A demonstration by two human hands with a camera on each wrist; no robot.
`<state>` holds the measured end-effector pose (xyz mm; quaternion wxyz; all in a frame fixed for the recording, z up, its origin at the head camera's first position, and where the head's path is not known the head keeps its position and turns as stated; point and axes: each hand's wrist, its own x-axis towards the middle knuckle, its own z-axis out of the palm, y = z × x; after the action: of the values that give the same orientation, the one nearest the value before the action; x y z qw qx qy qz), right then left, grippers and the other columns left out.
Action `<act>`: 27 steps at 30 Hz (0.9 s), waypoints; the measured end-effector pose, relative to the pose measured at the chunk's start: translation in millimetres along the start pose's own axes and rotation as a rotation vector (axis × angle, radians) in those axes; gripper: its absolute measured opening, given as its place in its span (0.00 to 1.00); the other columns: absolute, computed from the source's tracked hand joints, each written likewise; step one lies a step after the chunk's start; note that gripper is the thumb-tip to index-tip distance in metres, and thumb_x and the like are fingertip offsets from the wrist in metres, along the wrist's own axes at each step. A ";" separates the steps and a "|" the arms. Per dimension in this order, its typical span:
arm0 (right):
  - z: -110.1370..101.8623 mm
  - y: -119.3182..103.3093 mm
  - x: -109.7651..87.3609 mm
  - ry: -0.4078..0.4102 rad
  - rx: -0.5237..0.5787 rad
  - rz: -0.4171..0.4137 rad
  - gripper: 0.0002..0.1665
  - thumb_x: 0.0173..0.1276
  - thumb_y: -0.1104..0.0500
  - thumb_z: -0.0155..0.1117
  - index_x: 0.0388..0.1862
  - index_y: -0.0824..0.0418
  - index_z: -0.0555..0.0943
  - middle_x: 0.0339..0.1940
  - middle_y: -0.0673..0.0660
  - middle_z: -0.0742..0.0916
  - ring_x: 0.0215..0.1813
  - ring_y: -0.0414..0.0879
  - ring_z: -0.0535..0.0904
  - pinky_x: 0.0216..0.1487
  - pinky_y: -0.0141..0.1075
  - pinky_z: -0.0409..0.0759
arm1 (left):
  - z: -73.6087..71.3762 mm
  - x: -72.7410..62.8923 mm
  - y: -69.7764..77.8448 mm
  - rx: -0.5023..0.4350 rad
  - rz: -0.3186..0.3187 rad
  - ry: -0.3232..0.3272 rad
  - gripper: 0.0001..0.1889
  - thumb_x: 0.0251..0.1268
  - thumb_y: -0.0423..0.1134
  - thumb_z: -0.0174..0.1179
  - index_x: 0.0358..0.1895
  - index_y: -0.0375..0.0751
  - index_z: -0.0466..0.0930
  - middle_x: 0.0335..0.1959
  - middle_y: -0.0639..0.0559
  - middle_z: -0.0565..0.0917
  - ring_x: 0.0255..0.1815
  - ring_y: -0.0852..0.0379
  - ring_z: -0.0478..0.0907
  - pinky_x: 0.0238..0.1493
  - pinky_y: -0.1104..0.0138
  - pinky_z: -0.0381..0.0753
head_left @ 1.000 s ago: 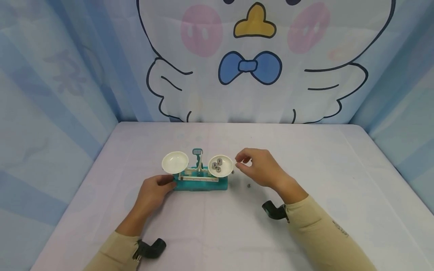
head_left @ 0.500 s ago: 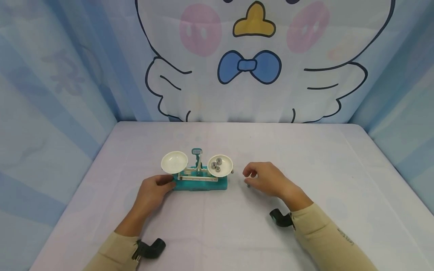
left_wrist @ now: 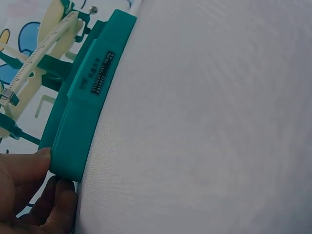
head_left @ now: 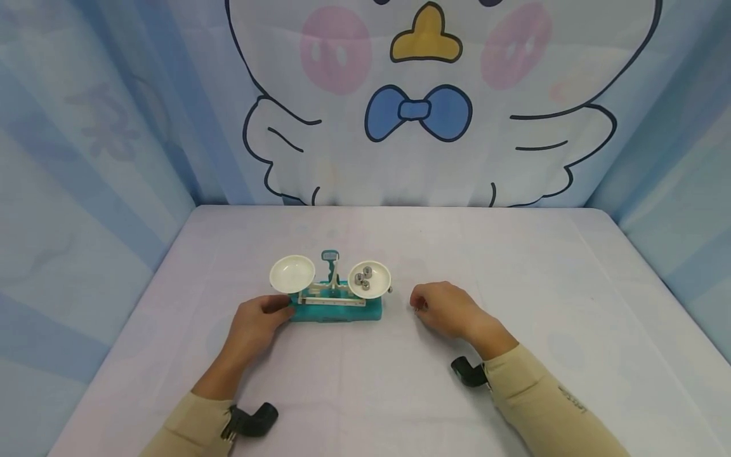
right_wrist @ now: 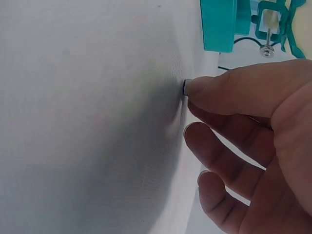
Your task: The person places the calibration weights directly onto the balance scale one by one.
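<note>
A teal balance scale stands on the table, with a white left pan and a white right pan. Three small silver metal weights sit in the right pan; the left pan is bare. My left hand holds the left end of the scale's base, thumb against its upper edge and fingers at the end face in the left wrist view. To the right of the scale, my right hand pinches a small metal weight between thumb and index finger, right at the tabletop. Its other fingers are loosely bent.
A pale cloth covers the table. Behind it hangs a curtain with a cartoon print, and blue patterned curtains flank both sides. A black wrist camera sticks out from the right sleeve, another from the left.
My right hand has moved from beside the right pan down toward me to the loose weight on the table, and its thumb and finger have closed on it. The left hand stays put.
</note>
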<state>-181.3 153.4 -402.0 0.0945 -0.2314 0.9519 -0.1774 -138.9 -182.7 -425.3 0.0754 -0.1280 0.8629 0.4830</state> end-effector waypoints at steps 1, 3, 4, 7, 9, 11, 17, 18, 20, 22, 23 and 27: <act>0.0 -0.1 0.0 0.002 0.004 0.004 0.06 0.66 0.66 0.65 0.40 0.59 0.84 0.35 0.51 0.85 0.39 0.46 0.80 0.46 0.45 0.81 | 0.2 0.1 -0.1 -0.003 0.001 -0.001 0.22 0.71 0.38 0.59 0.64 0.30 0.75 0.62 0.35 0.78 0.66 0.39 0.71 0.65 0.47 0.71; -0.7 0.3 -0.4 0.010 0.014 0.004 0.05 0.65 0.66 0.65 0.39 0.59 0.84 0.34 0.50 0.85 0.38 0.45 0.79 0.45 0.44 0.81 | 0.6 0.0 0.2 -0.006 0.001 -0.002 0.22 0.71 0.38 0.59 0.64 0.30 0.75 0.62 0.35 0.78 0.66 0.39 0.71 0.65 0.47 0.71; -1.0 0.9 -0.7 0.020 0.019 0.003 0.05 0.65 0.66 0.65 0.39 0.59 0.84 0.34 0.50 0.85 0.38 0.45 0.79 0.45 0.44 0.80 | 0.9 -0.3 0.3 -0.007 0.002 -0.001 0.22 0.71 0.38 0.60 0.63 0.30 0.76 0.61 0.34 0.78 0.66 0.39 0.71 0.65 0.47 0.71; -3.9 1.5 -2.2 0.060 0.043 0.007 0.05 0.65 0.65 0.65 0.39 0.58 0.84 0.33 0.49 0.84 0.38 0.45 0.78 0.44 0.43 0.80 | 1.9 -1.2 0.7 -0.007 0.007 -0.002 0.22 0.71 0.38 0.60 0.63 0.29 0.76 0.61 0.34 0.78 0.66 0.39 0.71 0.64 0.47 0.72; -7.5 1.2 -3.9 0.091 0.052 0.005 0.05 0.66 0.65 0.65 0.39 0.58 0.84 0.33 0.49 0.84 0.38 0.46 0.78 0.44 0.43 0.79 | 3.3 -1.9 1.6 -0.001 0.018 -0.004 0.22 0.70 0.38 0.60 0.62 0.29 0.76 0.60 0.34 0.79 0.65 0.39 0.72 0.64 0.47 0.72; -12.1 -0.3 -5.6 0.124 0.061 -0.003 0.05 0.66 0.64 0.65 0.40 0.59 0.84 0.35 0.49 0.85 0.40 0.46 0.79 0.45 0.43 0.80 | 5.1 -2.0 2.4 0.003 0.027 -0.004 0.22 0.70 0.38 0.60 0.62 0.29 0.76 0.60 0.34 0.79 0.64 0.39 0.72 0.63 0.47 0.72; -28.5 -10.3 -10.1 0.270 0.073 -0.074 0.06 0.66 0.64 0.68 0.42 0.60 0.85 0.37 0.50 0.86 0.43 0.48 0.80 0.44 0.44 0.81 | 11.2 -0.6 6.4 0.005 0.035 0.001 0.21 0.69 0.37 0.61 0.62 0.30 0.77 0.59 0.35 0.80 0.63 0.40 0.73 0.63 0.48 0.73; -31.1 -12.4 -10.6 0.298 0.076 -0.089 0.06 0.66 0.64 0.69 0.41 0.61 0.85 0.37 0.51 0.87 0.42 0.48 0.80 0.43 0.43 0.81 | 12.3 -0.4 7.1 0.005 0.035 0.000 0.21 0.69 0.37 0.61 0.62 0.30 0.77 0.59 0.35 0.80 0.63 0.40 0.74 0.63 0.49 0.74; -35.4 -15.9 -10.5 0.348 0.076 -0.121 0.05 0.65 0.64 0.69 0.40 0.61 0.85 0.36 0.51 0.87 0.42 0.48 0.81 0.42 0.43 0.81 | 14.5 0.0 8.4 0.010 0.040 0.002 0.21 0.69 0.37 0.61 0.61 0.30 0.77 0.58 0.35 0.81 0.63 0.40 0.74 0.62 0.49 0.74; -38.7 -19.4 -9.7 0.377 0.083 -0.142 0.05 0.65 0.64 0.70 0.40 0.61 0.86 0.36 0.52 0.87 0.41 0.48 0.81 0.41 0.43 0.81 | 16.8 0.2 9.6 0.013 0.048 0.008 0.21 0.69 0.37 0.61 0.61 0.30 0.78 0.57 0.36 0.81 0.62 0.41 0.75 0.61 0.49 0.75; -39.9 -21.2 -8.9 0.382 0.086 -0.147 0.06 0.65 0.64 0.70 0.41 0.61 0.86 0.37 0.52 0.87 0.42 0.48 0.80 0.41 0.43 0.81 | 17.9 0.4 10.1 0.016 0.052 0.010 0.20 0.69 0.37 0.62 0.60 0.30 0.79 0.57 0.36 0.82 0.62 0.41 0.75 0.61 0.49 0.75; -41.8 -28.5 -4.8 0.357 0.102 -0.145 0.07 0.67 0.63 0.69 0.42 0.61 0.87 0.39 0.53 0.88 0.44 0.49 0.80 0.44 0.44 0.81 | 22.8 0.7 11.9 0.014 0.058 0.016 0.20 0.68 0.37 0.62 0.60 0.31 0.80 0.56 0.37 0.82 0.61 0.42 0.76 0.60 0.49 0.76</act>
<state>-176.5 144.3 -352.3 -0.0771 -0.2592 0.9242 -0.2697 -143.0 -157.4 -427.8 0.0555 -0.1062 0.8702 0.4780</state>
